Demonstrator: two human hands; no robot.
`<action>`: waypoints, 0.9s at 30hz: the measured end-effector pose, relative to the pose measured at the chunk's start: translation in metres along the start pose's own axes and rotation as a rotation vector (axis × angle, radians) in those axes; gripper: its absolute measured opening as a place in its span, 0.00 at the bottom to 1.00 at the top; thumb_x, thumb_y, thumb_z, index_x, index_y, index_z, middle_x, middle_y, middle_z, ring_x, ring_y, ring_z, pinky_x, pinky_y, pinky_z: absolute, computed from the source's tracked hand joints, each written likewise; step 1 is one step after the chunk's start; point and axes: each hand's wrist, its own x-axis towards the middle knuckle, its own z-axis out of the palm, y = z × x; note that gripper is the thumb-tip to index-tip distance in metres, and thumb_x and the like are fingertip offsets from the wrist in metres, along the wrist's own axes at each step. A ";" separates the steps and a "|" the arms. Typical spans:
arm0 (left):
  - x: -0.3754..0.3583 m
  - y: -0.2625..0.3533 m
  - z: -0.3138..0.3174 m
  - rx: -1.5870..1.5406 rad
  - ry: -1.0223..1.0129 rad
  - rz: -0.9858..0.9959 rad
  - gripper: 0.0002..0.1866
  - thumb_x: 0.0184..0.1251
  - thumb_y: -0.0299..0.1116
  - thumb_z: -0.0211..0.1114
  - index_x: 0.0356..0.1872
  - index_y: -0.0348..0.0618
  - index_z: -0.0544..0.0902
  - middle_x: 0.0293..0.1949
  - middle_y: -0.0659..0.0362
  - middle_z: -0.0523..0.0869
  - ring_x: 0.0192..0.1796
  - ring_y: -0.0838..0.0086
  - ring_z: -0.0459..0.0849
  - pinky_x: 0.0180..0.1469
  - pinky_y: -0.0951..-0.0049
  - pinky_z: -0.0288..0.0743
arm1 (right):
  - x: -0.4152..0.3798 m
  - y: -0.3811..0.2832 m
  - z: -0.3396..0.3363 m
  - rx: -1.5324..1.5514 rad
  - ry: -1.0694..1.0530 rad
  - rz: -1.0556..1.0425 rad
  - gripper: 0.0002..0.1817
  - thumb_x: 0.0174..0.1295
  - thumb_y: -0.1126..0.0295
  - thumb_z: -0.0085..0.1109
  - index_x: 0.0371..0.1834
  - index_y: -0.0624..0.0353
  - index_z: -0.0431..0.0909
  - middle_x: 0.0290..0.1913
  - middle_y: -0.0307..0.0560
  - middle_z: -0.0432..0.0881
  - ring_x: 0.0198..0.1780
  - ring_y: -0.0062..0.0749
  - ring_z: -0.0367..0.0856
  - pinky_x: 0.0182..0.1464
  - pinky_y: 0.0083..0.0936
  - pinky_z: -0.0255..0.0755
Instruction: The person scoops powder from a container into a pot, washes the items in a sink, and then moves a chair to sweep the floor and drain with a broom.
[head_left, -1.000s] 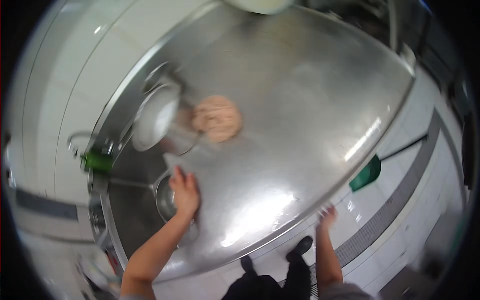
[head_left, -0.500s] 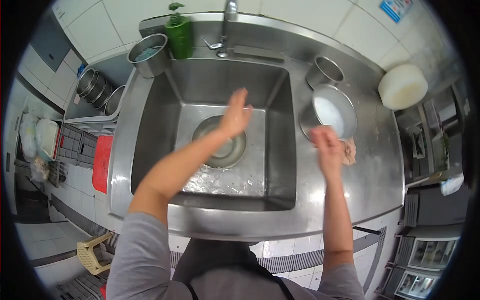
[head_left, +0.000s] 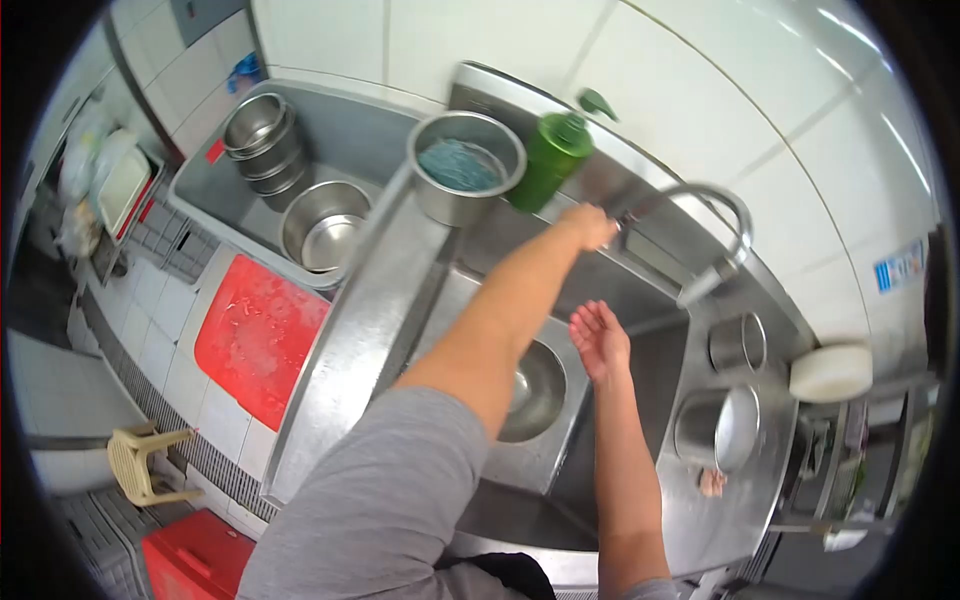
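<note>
Round steel pot of blue water [head_left: 465,165] at the sink's 10 o'clock edge; green plastic soap bottle [head_left: 551,158] beside it. Left hand [head_left: 588,226] closed on the curved steel faucet's [head_left: 722,232] base lever. Right hand [head_left: 600,340] fingers spread, empty, over the open steel sink basin [head_left: 520,450].

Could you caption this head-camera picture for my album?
Left hand on the tap handle, right hand open over the steel sink.

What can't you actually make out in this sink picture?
- Head view: the tap handle is hidden under the left hand, so its grip is unclear.
- The bowl in the sink is half covered by the left arm.
- The pink lump beside the pot is too small to identify.
- The wall sticker is unreadable.
</note>
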 end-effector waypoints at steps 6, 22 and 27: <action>-0.036 -0.011 0.113 -0.791 0.606 0.040 0.30 0.58 0.41 0.52 0.59 0.36 0.57 0.62 0.43 0.50 0.65 0.55 0.49 0.64 0.66 0.45 | 0.080 0.024 -0.068 0.517 -0.339 -0.219 0.09 0.58 0.66 0.46 0.23 0.56 0.70 0.26 0.41 0.76 0.31 0.26 0.75 0.35 0.25 0.72; -0.097 0.060 0.197 -1.962 -0.080 -0.733 0.25 0.59 0.52 0.47 0.49 0.42 0.69 0.44 0.55 0.74 0.46 0.67 0.74 0.46 0.63 0.68 | 0.055 0.044 -0.076 -0.756 0.398 -0.260 0.24 0.61 0.55 0.36 0.50 0.62 0.69 0.48 0.60 0.72 0.52 0.43 0.70 0.52 0.32 0.62; -0.103 0.057 0.224 -2.017 0.305 -0.707 0.20 0.55 0.49 0.56 0.33 0.38 0.75 0.30 0.55 0.79 0.31 0.66 0.79 0.33 0.67 0.73 | 0.013 0.029 -0.055 -1.730 0.261 -0.023 0.16 0.54 0.61 0.42 0.36 0.59 0.76 0.40 0.57 0.76 0.46 0.45 0.74 0.49 0.37 0.65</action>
